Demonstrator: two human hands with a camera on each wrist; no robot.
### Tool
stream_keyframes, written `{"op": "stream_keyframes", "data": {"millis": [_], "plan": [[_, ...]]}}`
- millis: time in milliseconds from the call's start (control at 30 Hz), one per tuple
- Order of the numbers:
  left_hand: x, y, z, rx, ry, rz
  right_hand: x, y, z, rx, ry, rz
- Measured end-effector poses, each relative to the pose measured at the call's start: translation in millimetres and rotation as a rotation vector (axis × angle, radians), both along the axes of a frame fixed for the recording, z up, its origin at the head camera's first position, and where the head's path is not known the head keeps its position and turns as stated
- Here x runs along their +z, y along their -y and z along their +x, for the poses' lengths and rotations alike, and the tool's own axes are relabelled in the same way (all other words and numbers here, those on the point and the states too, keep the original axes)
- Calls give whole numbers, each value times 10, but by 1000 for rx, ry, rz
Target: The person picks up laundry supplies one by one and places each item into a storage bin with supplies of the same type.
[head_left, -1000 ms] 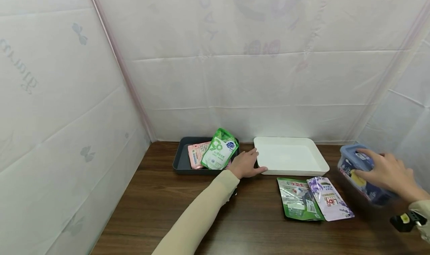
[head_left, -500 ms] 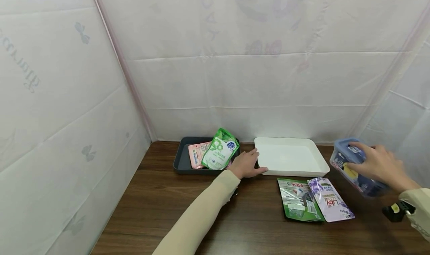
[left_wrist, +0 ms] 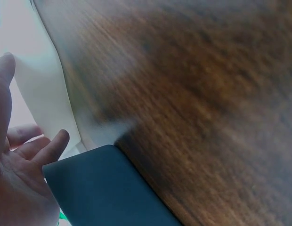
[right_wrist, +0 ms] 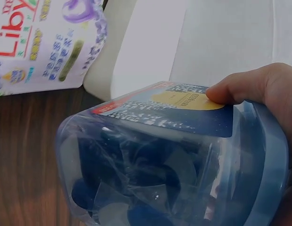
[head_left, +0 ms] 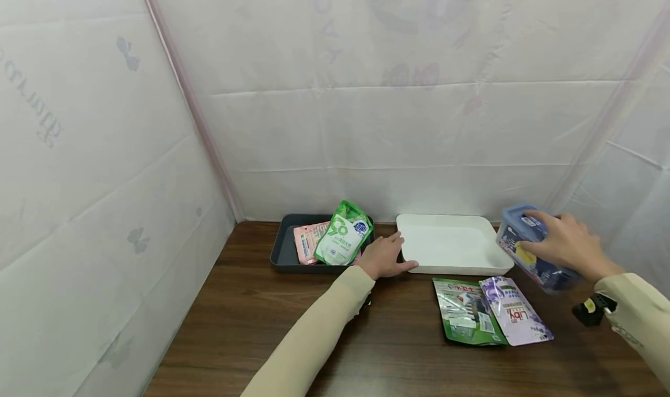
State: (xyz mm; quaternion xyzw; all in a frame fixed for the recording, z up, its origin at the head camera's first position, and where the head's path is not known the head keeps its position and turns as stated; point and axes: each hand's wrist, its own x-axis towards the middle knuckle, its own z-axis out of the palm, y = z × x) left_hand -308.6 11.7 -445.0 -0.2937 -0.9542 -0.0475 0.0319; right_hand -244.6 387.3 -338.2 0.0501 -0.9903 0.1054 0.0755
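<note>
My right hand grips a clear plastic tub with a blue lid and a dark blue and yellow label. The tub is tilted, at the right end of the white tray; whether they touch I cannot tell. In the right wrist view, the thumb presses the label side of the tub, and small blue and white pieces show through its wall. My left hand rests at the white tray's left edge with its fingers spread. The dark grey tray is just left of that hand.
Inside the dark tray lie a pink packet and a green-and-white pouch. A green pouch and a purple Liby pouch lie before the white tray on the wooden table. White sheeting walls the back and sides.
My right hand has carried the tub leftward and away from me, up to the white tray's right end. My left hand has stayed in place.
</note>
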Motion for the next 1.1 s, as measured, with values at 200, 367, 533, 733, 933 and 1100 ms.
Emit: {"op": "stream_keyframes", "data": {"millis": [200, 367, 533, 733, 933, 1100], "plan": [[-1, -5, 1, 3, -9, 6, 27, 137, -117, 6, -9, -14], [3, -12, 4, 3, -4, -5, 12, 232, -206, 12, -17, -27], [18, -7, 16, 9, -1, -4, -5, 314, -306, 16, -27, -41], [10, -4, 8, 11, -17, 2, -70, 392, -431, 8, -39, -68], [-31, -7, -13, 14, -23, 16, -115, 463, -505, -29, 2, -104], [-18, 0, -2, 21, -17, 7, -144, 504, -558, -41, 23, -127]]}}
